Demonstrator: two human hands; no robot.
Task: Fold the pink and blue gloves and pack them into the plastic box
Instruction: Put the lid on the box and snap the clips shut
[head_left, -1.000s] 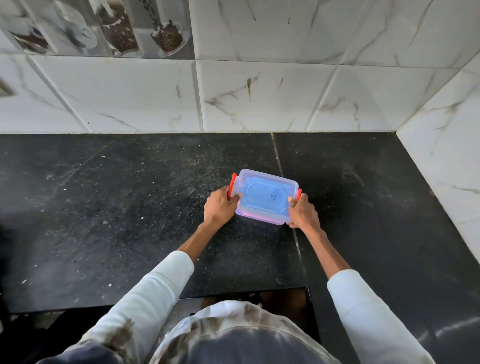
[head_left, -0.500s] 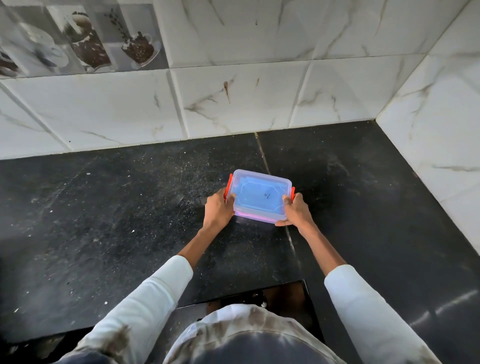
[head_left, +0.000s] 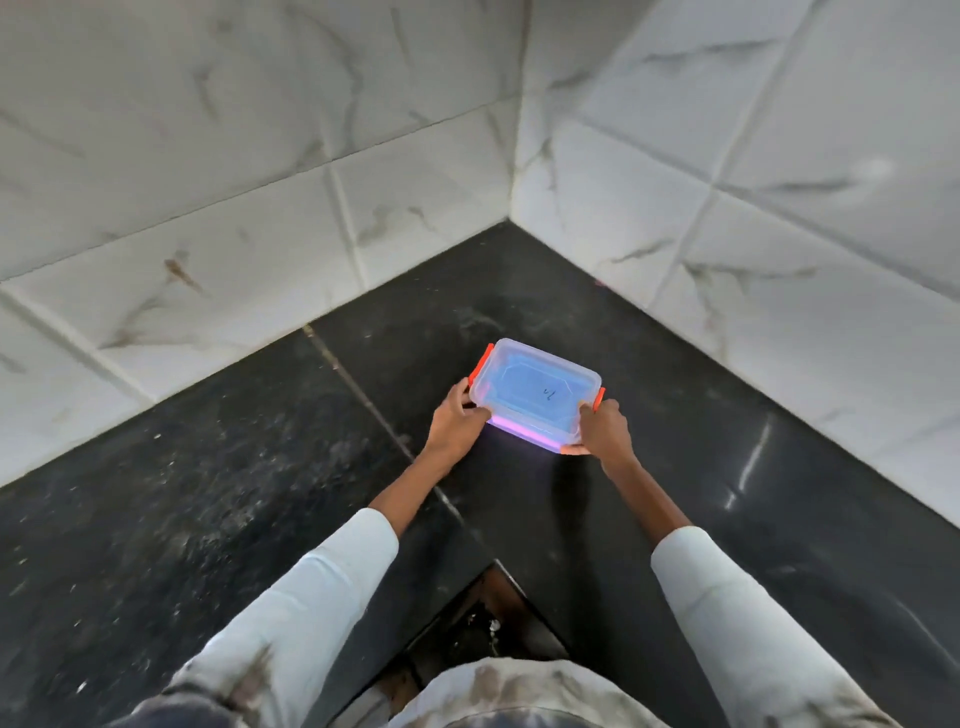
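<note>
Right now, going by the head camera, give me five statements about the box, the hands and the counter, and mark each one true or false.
1. Both hands grip the plastic box, the left hand at one end and the right hand at the other. True.
2. The lid is off the box. False: the clear lid sits on it, with orange latches at both ends.
3. Blue and pink show through the box. True.
4. The counter is white. False: it is black, and the wall tiles are white marble.
5. A loose glove lies on the counter. False: none is in view there.
</note>
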